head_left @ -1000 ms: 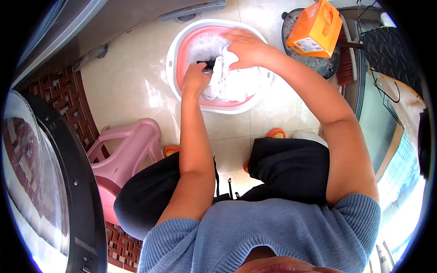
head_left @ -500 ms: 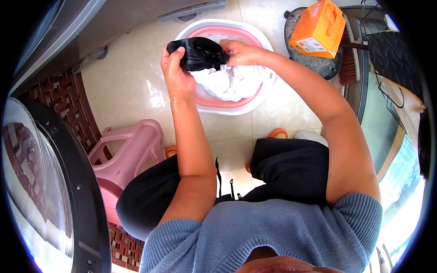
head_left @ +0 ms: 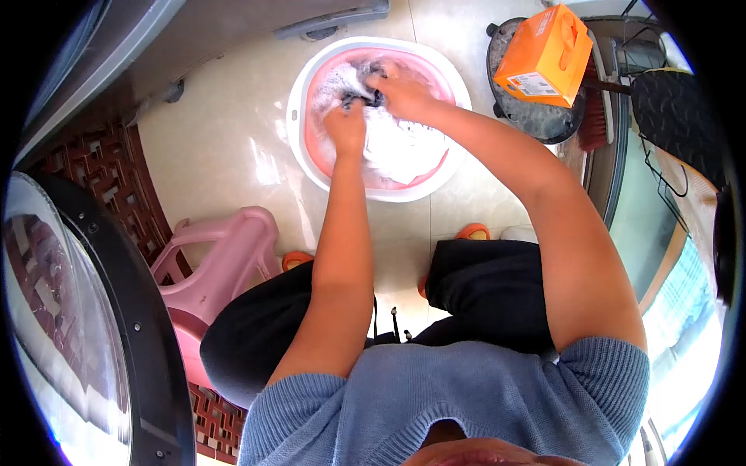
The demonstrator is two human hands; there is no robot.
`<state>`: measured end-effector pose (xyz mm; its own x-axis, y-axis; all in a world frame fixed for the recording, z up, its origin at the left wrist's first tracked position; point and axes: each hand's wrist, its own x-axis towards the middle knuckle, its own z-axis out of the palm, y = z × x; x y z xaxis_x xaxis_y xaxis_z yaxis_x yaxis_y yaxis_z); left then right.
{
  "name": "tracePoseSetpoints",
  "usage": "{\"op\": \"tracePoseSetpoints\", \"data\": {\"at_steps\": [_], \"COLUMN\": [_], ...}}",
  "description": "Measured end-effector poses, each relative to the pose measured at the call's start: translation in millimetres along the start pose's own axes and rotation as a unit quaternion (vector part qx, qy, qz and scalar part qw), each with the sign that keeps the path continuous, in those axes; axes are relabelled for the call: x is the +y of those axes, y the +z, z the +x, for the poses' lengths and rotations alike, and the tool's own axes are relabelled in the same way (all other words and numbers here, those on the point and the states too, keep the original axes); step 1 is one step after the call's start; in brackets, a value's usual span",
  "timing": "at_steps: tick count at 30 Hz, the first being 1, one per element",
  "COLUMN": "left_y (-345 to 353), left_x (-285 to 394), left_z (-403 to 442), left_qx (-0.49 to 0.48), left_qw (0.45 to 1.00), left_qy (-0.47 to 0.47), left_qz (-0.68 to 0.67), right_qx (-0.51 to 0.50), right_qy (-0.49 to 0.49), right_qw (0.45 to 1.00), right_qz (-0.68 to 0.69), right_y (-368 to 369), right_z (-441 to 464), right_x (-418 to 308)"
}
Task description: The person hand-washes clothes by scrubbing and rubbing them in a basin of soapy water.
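A pink basin with a white rim [head_left: 294,136] stands on the floor, holding sudsy water. Both my hands are down inside it. My left hand [head_left: 345,124] closes on a wet black cloth [head_left: 359,99], its fingertips partly covered by foam. On the other side of that cloth, my right hand [head_left: 398,92] grips it with bent fingers, some hidden in the suds. The black cloth lies mostly in the water between the two hands. Just below my right hand, a white cloth [head_left: 400,151] is bunched in the basin.
A pink plastic stool [head_left: 221,256] is at the left, near a round appliance door [head_left: 116,311]. An orange box [head_left: 544,58] sits on a dark wheeled stand [head_left: 536,120] at the upper right, beside a red-bristled brush [head_left: 595,124].
Both hands have lowered the black cloth from above the basin into the suds. My left hand has moved right and down, closer to my right hand. The basin has shifted slightly left.
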<state>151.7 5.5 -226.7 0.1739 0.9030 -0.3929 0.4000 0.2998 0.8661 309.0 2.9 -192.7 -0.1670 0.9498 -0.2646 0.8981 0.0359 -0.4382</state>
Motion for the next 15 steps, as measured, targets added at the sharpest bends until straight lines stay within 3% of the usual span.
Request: {"op": "tracePoseSetpoints", "data": {"at_steps": [1, 2, 3, 4, 5, 6, 8, 9, 10, 11, 12, 13, 15], "left_y": [4.8, 11.2, 14.5, 0.0, 9.3, 42.7, 8.7, 20.6, 40.9, 38.3, 35.8, 33.3, 28.9], "left_x": [-8.5, -14.3, -17.5, 14.4, -50.3, -90.2, 44.3, 20.4, -24.8, -8.6, 7.1, 23.1, 39.8], "left_z": [6.3, 11.8, 13.9, -1.0, 24.0, 12.2, -34.2, -28.4, -19.9, -25.4, -30.8, -36.1, -29.2], "left_qx": [0.001, 0.022, 0.04, 0.019, -0.143, 0.011, -0.027, -0.028, -0.079, -0.022, 0.039, 0.1, 0.185], "left_qw": [1.0, 0.935, 0.744, 0.727, 0.705, 0.741, 0.728, 0.727, 0.779, 0.765, 0.747, 0.727, 0.788], "left_qy": [0.003, -0.091, -0.175, -0.232, -0.158, -0.042, -0.13, -0.13, -0.031, -0.073, -0.111, -0.146, -0.196], "left_qz": [0.001, -0.343, -0.644, -0.647, -0.677, -0.67, -0.672, -0.674, -0.621, -0.64, -0.654, -0.664, -0.554], "right_qx": [0.004, -0.016, -0.038, -0.01, 0.038, -0.023, -0.08, -0.054, -0.028, 0.045, 0.051, -0.007, 0.029], "right_qy": [-0.001, -0.015, -0.028, -0.106, -0.177, -0.178, -0.182, -0.188, -0.192, -0.189, -0.138, -0.051, -0.117], "right_qw": [1.0, 0.995, 0.982, 0.977, 0.966, 0.972, 0.973, 0.977, 0.979, 0.977, 0.989, 0.999, 0.991], "right_qz": [0.0, 0.093, 0.185, 0.186, 0.186, 0.153, 0.115, 0.086, 0.058, 0.085, 0.03, -0.007, 0.064], "right_y": [2.9, -5.5, -14.7, -23.9, -23.7, -33.5, -42.8, -38.3, -31.4, -21.2, -17.4, -25.9, -22.6], "right_z": [3.5, 3.5, -0.1, -10.8, -25.6, -43.4, -47.7, -43.9, -40.3, -21.7, -7.2, 0.0, -3.0], "right_x": [-1.8, -13.2, -26.1, -41.9, -55.0, -74.8, -87.0, -83.1, -76.8, -56.4, -35.4, -21.1, 7.4]}}
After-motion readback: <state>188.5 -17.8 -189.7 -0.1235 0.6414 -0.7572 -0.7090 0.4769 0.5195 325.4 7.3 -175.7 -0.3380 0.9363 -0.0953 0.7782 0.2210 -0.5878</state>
